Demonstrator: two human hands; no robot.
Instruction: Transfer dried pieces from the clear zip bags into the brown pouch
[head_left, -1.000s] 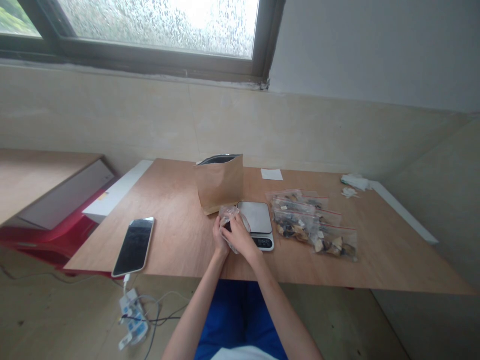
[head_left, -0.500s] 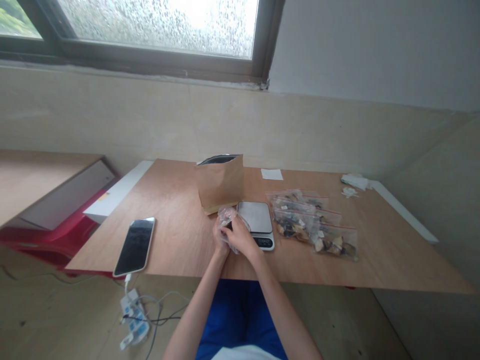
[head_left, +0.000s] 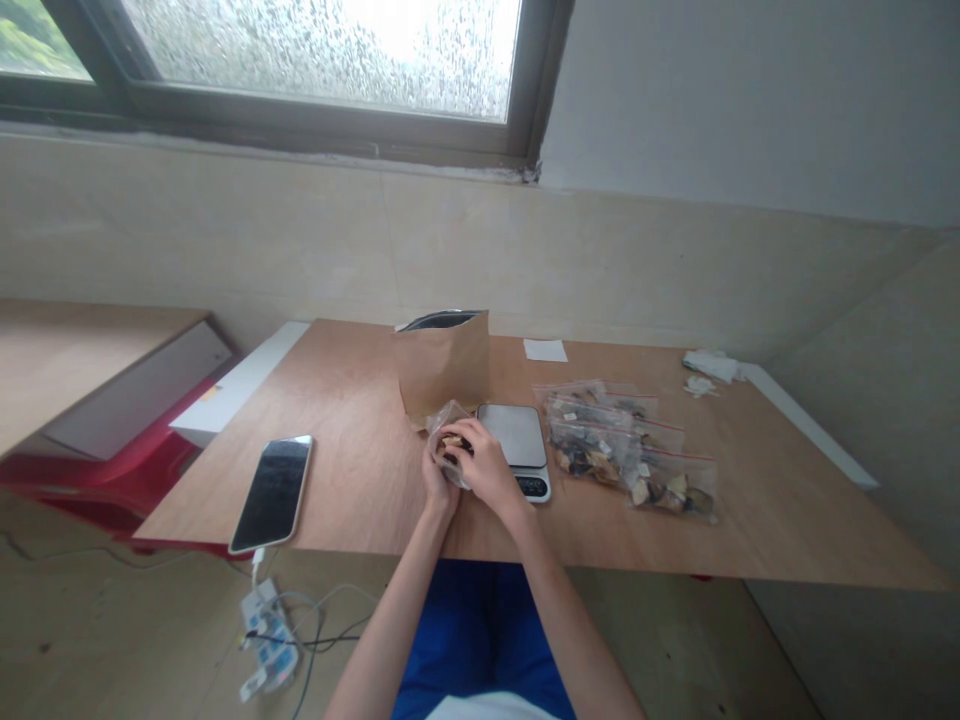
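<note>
Now | both hands [head_left: 466, 466] grip clear bag [head_left: 444, 428] | bag between them, beside scale [head_left: 511, 436]

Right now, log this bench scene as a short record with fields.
left hand: holds small clear bag from the left
right hand: fingers on the bag's top
bag contents: light and dark pieces
scale: right of the hands, pan bare
kraft pouch: upright, open, behind hands
filled bags: row right of scale
phone: left, screen dark
</note>
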